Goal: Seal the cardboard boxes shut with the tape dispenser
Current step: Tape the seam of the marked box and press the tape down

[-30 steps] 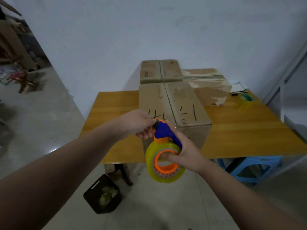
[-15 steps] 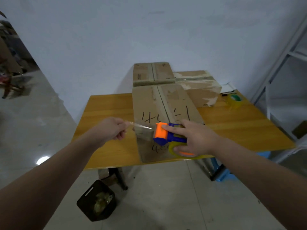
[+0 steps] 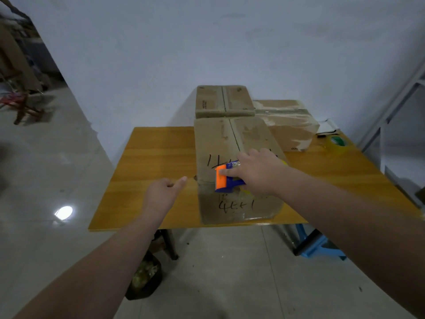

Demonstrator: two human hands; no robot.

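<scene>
A cardboard box [image 3: 232,143] with black handwriting stands at the front edge of the wooden table [image 3: 158,157]. My right hand [image 3: 257,173] grips the orange and blue tape dispenser [image 3: 224,179] and holds it against the box's near top edge. A strip of clear tape runs left from the dispenser along that edge. My left hand [image 3: 163,194] is beside the box's left front corner, thumb stretched toward the tape's end; whether it touches the tape is unclear. Two more boxes stand behind, one at the back [image 3: 223,101] and one at the back right [image 3: 289,123].
A spare roll of clear tape [image 3: 337,143] and a black pen lie on the table's right rear corner. A black bin [image 3: 145,279] sits on the floor under the table's front. A blue stool [image 3: 319,245] stands at the right, a metal shelf frame beyond it.
My right hand has brought the dispenser from the air onto the box's near edge. My left hand, which pulled the tape end out to the left, has moved in to the box's left corner.
</scene>
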